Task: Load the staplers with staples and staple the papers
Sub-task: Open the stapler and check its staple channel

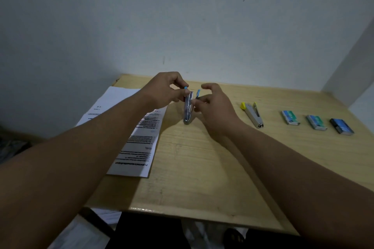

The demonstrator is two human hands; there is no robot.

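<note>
Two bare forearms are reaching forward over the tabletop, converging on the blue stapler, the landmark for everything else. Just left of that stapler, printed papers are lying flat, partly under the left forearm. Right of it, apart, a yellow stapler is resting, and farther right three staple boxes are sitting in a row. The left hand is pinching the blue stapler's far end, fingers curled round its blue tip. The right hand is touching the stapler's right side, fingers loosely curled; whether its grip is holding staples cannot be told. The stapler's long axis is running away from the person, hinge end nearest. Loading likely depends on the right hand, which is closer to the opened channel.
</note>
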